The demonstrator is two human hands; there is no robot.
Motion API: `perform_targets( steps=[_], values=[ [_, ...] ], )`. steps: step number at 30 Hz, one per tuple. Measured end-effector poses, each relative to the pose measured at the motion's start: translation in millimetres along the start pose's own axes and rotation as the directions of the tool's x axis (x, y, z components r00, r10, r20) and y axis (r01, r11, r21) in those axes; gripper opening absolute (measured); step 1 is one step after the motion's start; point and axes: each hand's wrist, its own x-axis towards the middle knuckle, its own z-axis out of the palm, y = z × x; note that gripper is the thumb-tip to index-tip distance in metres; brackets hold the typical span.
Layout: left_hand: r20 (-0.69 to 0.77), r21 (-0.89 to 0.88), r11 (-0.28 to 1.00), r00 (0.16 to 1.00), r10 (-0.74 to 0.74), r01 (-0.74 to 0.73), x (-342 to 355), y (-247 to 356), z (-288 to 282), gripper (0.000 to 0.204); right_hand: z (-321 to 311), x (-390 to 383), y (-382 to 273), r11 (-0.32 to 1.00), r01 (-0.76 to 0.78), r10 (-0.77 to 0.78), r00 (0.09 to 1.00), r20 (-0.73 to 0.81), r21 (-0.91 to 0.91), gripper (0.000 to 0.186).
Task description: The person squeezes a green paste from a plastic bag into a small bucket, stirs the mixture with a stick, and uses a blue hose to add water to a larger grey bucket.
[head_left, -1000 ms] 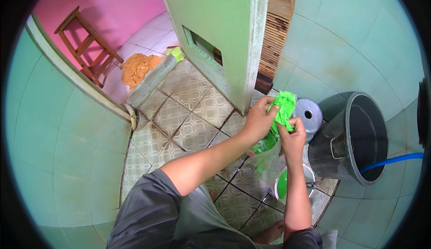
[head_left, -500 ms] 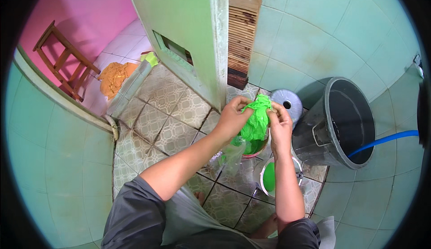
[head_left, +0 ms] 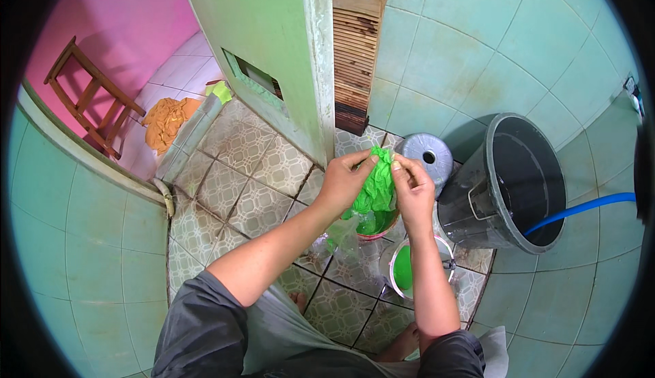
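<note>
A crumpled bright green cloth hangs from my two hands, wet-looking and bunched. My left hand pinches its upper left edge, and my right hand pinches the upper right. Beneath the cloth stands a round basin with a reddish rim, holding green liquid; the cloth's lower end reaches down to it. Left of the basin is a clear plastic bag with green smears. Partly behind my right forearm sits a white pail of green liquid.
A large dark grey bin with a blue hose in it stands at right. Behind my right hand is a grey round object with a central hole. A green door, washboard-like wooden board, orange cloth and wooden stool lie beyond.
Both hands have shifted slightly left with the green cloth, which hangs narrower and longer between them. The whole view has also moved a little.
</note>
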Motion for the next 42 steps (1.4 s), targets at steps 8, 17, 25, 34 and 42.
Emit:
perform_targets(
  steps=[8, 17, 25, 34, 42],
  values=[
    [0.046, -0.013, 0.999, 0.998, 0.038, -0.038, -10, 8, 11, 0.036, 14, -9, -5, 0.969, 0.144, -0.148, 0.989, -0.002, -0.201, 0.018],
    [-0.046, -0.209, 0.957, 0.975, -0.216, 0.202, -3, -12, 4, 0.028, 0, -6, -18, 0.958, -0.072, 0.074, 0.997, -0.003, -0.279, 0.016],
    [-0.102, -0.145, 0.982, 0.985, -0.140, 0.124, 7, -13, 4, 0.025, -34, -3, -21, 0.897, -0.109, 0.172, 0.979, 0.110, -0.428, 0.016],
    [-0.102, -0.237, 0.971, 0.995, -0.018, -0.007, 2, 2, 4, 0.018, -33, -3, -41, 0.920, -0.348, 0.390, 0.862, 0.325, -0.179, 0.024],
    [-0.040, -0.292, 0.956, 0.999, -0.031, 0.018, -7, 19, 9, 0.022, -31, 9, -54, 0.960, -0.202, 0.247, 0.938, 0.242, -0.195, 0.020]
  ],
)
